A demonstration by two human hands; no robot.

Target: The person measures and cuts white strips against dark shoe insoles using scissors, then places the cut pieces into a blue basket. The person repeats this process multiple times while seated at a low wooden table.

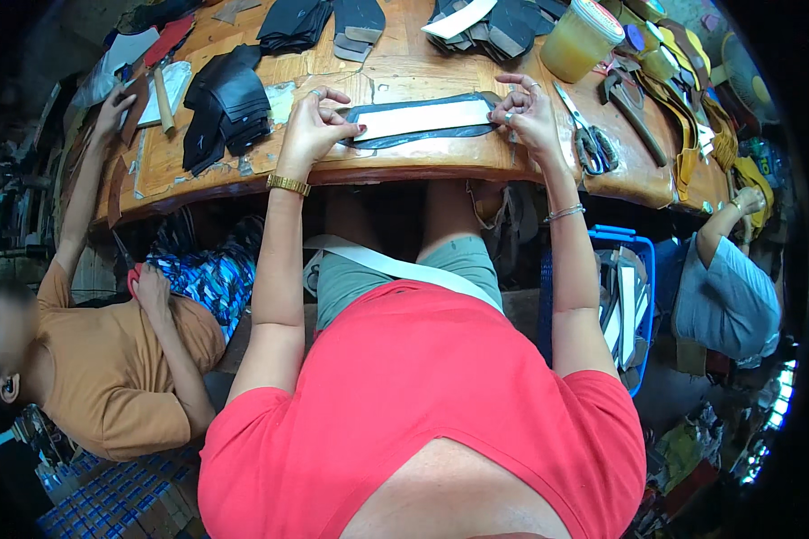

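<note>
A white strip [422, 119] lies lengthwise over a longer black leather-like piece [422, 139] near the table's front edge. My left hand [315, 128] pinches the strip's left end between thumb and finger, its other fingers raised. At the opposite end my right hand [528, 119] pinches the strip in the same way. The black piece shows as a dark border around the strip. Just right of my right hand lie scissors [589, 139] with dark wrapped handles, blades pointing away from me.
Black cut pieces [229, 108] lie stacked to the left. A tub of yellowish paste [582, 40], a hammer [634, 117] and yellow straps [679, 135] crowd the right side. A blue basket [638, 247] of strips stands below. Co-workers sit left [126, 368] and right [728, 292].
</note>
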